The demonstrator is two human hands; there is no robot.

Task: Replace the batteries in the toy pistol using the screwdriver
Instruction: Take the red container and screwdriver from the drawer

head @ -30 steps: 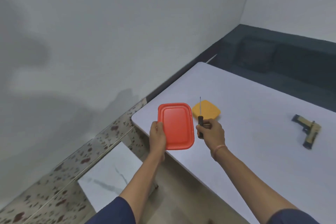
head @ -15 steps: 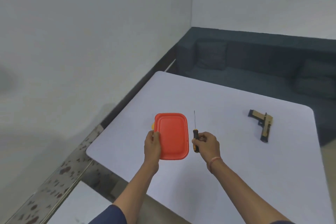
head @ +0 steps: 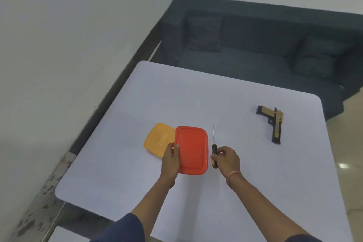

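The tan and black toy pistol [head: 272,124] lies flat on the white table [head: 255,173], far right of both hands. My right hand [head: 225,160] grips the black and yellow handle of a thin screwdriver [head: 214,149], its shaft pointing away from me. My left hand [head: 170,160] holds the left edge of a red rectangular container [head: 193,150], bottom side up, above the table. A yellow lid [head: 159,138] lies on the table, partly hidden behind the red container. No batteries are visible.
A dark sofa [head: 255,53] with cushions stands beyond the table's far edge. A grey wall [head: 68,45] runs along the left, with a speckled stone ledge [head: 39,202] below it. The table's near-left corner is close to my left arm.
The view has swung right, so the table and pistol sit more centrally. The yellow lid now shows left of the red container. Both hands keep their hold.
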